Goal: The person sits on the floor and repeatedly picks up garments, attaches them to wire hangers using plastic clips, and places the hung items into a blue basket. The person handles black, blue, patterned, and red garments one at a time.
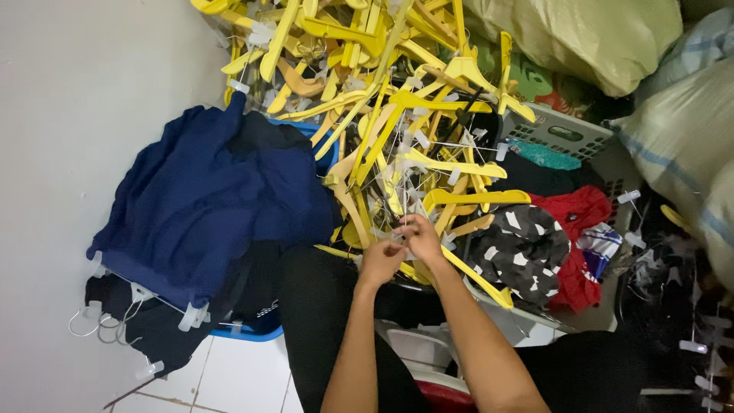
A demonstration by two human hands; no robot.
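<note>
A big tangled heap of yellow plastic clip hangers [397, 99] fills the upper middle of the view. My left hand [380, 261] and my right hand [421, 238] meet at the heap's near edge, fingers pinched together on a hanger [466, 269] with white clips. Both forearms reach up from the bottom of the frame, over my legs in black trousers [317, 321].
Dark blue garments on clip hangers [206, 206] lie piled over a blue basket [252, 333] on the left. A grey basket [562, 134] on the right holds red, teal and black-and-white clothes. Stuffed sacks [596, 38] sit at top right. A white wall runs along the left.
</note>
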